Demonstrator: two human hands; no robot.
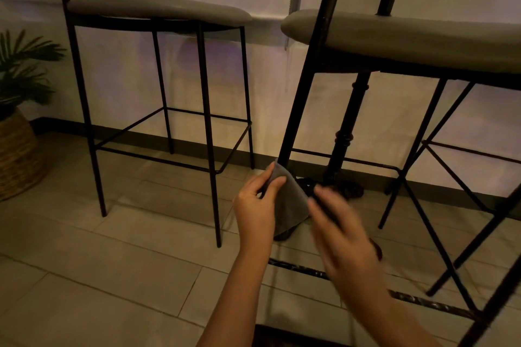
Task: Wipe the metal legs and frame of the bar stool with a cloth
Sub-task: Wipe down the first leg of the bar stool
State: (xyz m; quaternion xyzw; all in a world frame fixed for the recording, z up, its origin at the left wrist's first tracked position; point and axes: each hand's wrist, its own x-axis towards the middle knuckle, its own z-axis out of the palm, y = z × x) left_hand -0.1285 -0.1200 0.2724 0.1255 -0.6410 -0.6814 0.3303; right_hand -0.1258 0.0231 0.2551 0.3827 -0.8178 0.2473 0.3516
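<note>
- The right hand point(342, 222) is nearest the lens, reaching forward from the lower right; it is smeared by motion blur, fingers seemingly loosely spread beside the cloth's right edge, and I cannot tell whether it grips anything.
- Just beyond it, the left hand point(258, 205) pinches the upper corner of the grey cloth point(290, 203) between thumb and fingers, so the cloth hangs down as a folded flap.
- The cloth covers the lower end of the near stool's front leg point(306, 87), low down near the floor; whether it is wrapped around the metal or merely lying against it cannot be made out.
- That leg belongs to the near bar stool point(408, 36), grey-cushioned, its thin black frame spreading off to the right, with a footrest bar point(346, 160) crossing behind the leg.
- Risk, as I judge it: a corner pinch gives little pressure, so the cloth could slide off the leg and drop onto the tiled floor point(112, 276).
- Another: the stool looks tall and light, so a hard push low on the leg might skid or tip it.
- Behind stands an ornate dark table pedestal point(345, 132), easy to snag the cloth on.
- Farther left is a second stool point(158, 8), then a potted plant point(19, 70) in a woven basket by the wall.
</note>
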